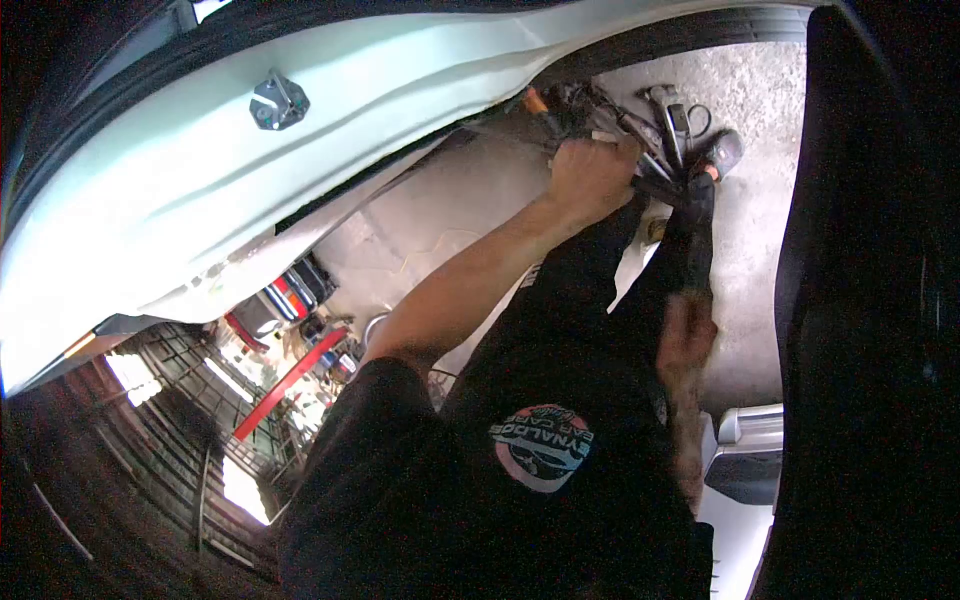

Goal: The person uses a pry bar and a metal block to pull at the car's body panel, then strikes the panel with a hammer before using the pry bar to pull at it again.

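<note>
Near the top middle, my left hand (592, 180) has its fingers curled closed beside a dark cluster of tools and parts (575, 108). What it holds, if anything, is hidden from view. A hammer-like metal tool (664, 105) and a dark item with a clear rounded end (726, 152) lie just to its right. My right hand (688, 335) is lower, next to my dark clothing and away from the tools. Motion blurs its fingers, so their pose and anything in them cannot be made out.
A pale vehicle panel (190, 170) with a metal latch (280, 103) spans the upper left. Beyond it are a red bar (290, 382) and a red and black case (292, 297). The floor (745, 240) is pale concrete. A dark vertical surface (870, 320) fills the right side.
</note>
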Demonstrator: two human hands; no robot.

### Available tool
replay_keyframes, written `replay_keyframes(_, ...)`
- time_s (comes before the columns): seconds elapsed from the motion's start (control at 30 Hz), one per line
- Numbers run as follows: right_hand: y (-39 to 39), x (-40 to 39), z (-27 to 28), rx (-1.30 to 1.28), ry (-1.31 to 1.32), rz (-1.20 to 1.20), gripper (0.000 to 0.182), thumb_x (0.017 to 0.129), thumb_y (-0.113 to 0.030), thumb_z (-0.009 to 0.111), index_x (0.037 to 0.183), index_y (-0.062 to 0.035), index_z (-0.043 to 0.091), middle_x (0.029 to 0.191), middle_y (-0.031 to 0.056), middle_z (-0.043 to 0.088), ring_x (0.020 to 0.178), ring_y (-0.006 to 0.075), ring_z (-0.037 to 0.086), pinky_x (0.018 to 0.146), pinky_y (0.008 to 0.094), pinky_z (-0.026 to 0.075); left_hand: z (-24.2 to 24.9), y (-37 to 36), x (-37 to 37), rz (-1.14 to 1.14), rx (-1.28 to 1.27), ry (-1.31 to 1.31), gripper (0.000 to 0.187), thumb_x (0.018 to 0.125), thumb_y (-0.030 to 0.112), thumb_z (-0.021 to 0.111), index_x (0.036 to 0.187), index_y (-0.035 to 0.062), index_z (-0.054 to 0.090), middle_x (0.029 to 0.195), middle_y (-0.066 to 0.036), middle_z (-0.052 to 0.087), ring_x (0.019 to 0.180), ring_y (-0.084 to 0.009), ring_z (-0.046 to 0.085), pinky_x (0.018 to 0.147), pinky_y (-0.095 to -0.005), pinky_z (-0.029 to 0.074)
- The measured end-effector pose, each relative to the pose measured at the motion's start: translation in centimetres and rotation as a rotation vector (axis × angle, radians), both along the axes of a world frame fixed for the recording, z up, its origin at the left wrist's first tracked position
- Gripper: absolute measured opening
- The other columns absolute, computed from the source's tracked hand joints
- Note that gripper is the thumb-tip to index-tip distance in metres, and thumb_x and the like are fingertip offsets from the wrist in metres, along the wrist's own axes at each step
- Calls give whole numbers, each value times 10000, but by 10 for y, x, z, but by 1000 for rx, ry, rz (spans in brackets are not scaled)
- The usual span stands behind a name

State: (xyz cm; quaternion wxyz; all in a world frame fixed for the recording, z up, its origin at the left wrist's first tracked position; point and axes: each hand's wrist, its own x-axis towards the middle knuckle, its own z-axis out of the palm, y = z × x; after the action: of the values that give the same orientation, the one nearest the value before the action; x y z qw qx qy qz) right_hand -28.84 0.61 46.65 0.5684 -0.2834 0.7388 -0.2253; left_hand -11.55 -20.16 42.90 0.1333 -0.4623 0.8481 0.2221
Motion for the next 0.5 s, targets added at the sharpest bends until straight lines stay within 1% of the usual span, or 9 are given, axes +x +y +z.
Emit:
replay_keyframes(0.1, -20, 0, 28, -29, -40, -33, 214, 968, -195, 598, 1050, 2, 595, 877, 152, 649, 819, 297, 654, 787, 396, 529, -12, 3, 6, -47, -9, 22, 318, 702, 133, 711, 989, 30, 623, 767, -201, 696, 704, -362, 713, 591, -485, 563)
replay_keyframes(0.17, 0, -10, 20, -196, 171, -115, 210, 977, -218, 578, 982, -10, 602, 686, 82, 609, 624, 185, 617, 601, 341, 502, -11, 5, 10, -69, -50, 33, 328, 700, 138, 715, 994, 25, 622, 763, -197, 698, 706, -363, 713, 601, -487, 564)
replay_keyframes(0.23, -15, -17, 40, -39, -33, -575, 224, 1011, -231, 517, 954, -32, 602, 589, 30, 527, 539, 114, 539, 500, 293, 442, 5, -9, 3, -24, 20, 32, 322, 697, 149, 716, 974, 16, 620, 727, -195, 690, 692, -366, 710, 610, -488, 564)
replay_keyframes(0.27, -28, -23, 50, -139, -105, -538, 278, 1043, -267, 473, 949, -36, 597, 594, 13, 487, 513, 93, 484, 456, 264, 400, 4, -17, 2, -25, 9, 36, 322, 697, 149, 716, 974, 16, 620, 727, -195, 690, 692, -366, 710, 610, -488, 564)
replay_keyframes(0.3, -13, -15, 21, -140, -103, -534, 278, 1043, -267, 473, 949, -36, 597, 594, 13, 487, 513, 93, 484, 456, 264, 400, 4, -19, 2, -2, 7, 1, 432, 691, 188, 737, 1068, 24, 605, 713, -186, 684, 680, -365, 709, 601, -491, 567)
replay_keyframes(0.33, 6, -2, -26, -396, 63, -369, 266, 1042, -270, 491, 982, -32, 593, 601, 6, 482, 502, 79, 463, 442, 247, 382, 4, -17, 1, 27, 8, -34, 543, 685, 227, 757, 1163, 33, 589, 700, -176, 679, 667, -363, 708, 593, -493, 570)
replay_keyframes(0.37, 30, 1, -62, -653, 225, -195, 259, 1040, -272, 509, 1015, -27, 589, 609, -2, 477, 490, 64, 442, 428, 231, 363, 1, -16, 2, 35, 5, -32, 543, 685, 227, 757, 1163, 33, 589, 700, -176, 679, 667, -363, 708, 593, -493, 570)
replay_keyframes(0.4, -11, 10, 2, -102, -36, -146, 287, 996, -186, 574, 1181, 32, 606, 903, 144, 685, 801, 276, 658, 742, 392, 540, -3, -14, 5, 20, -17, -8, 522, 678, 233, 762, 1126, 30, 586, 687, -180, 673, 656, -370, 705, 584, -496, 566)
replay_keyframes(0.5, -14, 3, 2, -84, -3, -266, 264, 994, -195, 588, 1164, 8, 597, 805, 94, 662, 678, 217, 629, 632, 347, 524, -2, -17, 4, 23, -41, 16, 475, 671, 240, 766, 1050, 29, 574, 670, -184, 666, 646, -376, 700, 572, -501, 561)
